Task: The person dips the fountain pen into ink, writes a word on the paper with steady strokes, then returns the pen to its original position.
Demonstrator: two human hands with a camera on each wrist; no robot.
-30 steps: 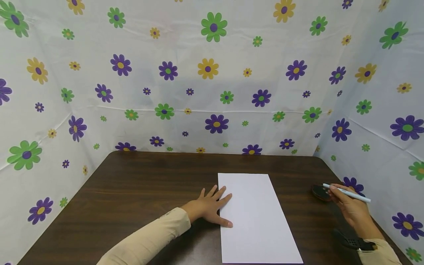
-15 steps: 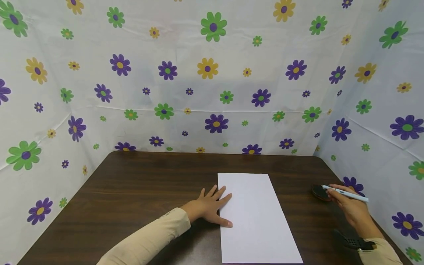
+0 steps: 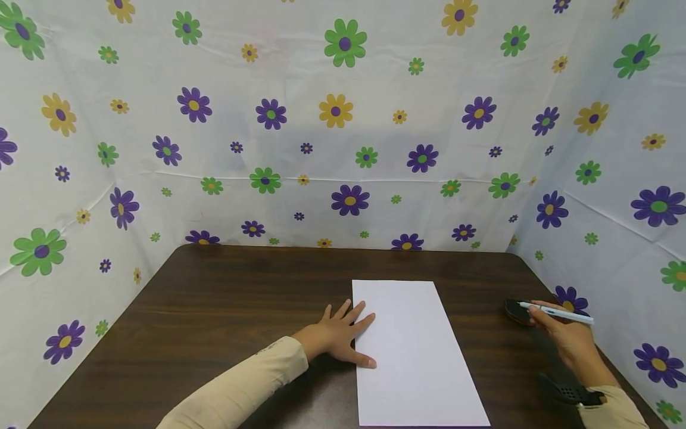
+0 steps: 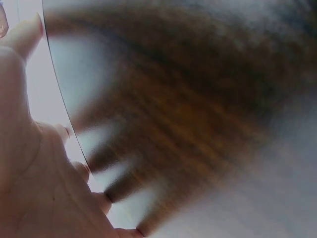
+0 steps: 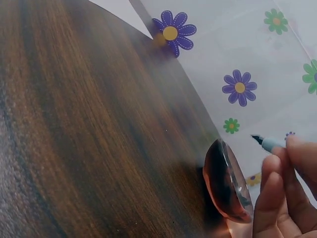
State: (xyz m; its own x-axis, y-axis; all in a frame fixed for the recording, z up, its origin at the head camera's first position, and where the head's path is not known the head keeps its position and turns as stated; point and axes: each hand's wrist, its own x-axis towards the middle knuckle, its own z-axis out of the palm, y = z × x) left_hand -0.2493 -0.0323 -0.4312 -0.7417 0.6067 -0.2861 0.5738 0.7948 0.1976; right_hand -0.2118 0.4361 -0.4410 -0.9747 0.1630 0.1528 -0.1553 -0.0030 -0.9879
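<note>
My right hand pinches a pale blue brush pen between thumb and fingers at the table's right side. In the right wrist view the pen's dark pointed tip shows, and the fingers curl beside a small clear dish with dark contents. From the head, the pen's tip overlaps this dish. My left hand rests with spread fingers on the left edge of a blank white sheet of paper. The left wrist view shows its palm and fingertips along the paper's edge.
The dark wood table meets a white cloth printed with flowers at the back and both sides. On the right, the cloth hangs close beside my right hand. A black watch circles my right wrist.
My right hand has lowered the pen slightly and shifted it a little left, its tip now over the dish. My left hand and the paper have stayed in place.
</note>
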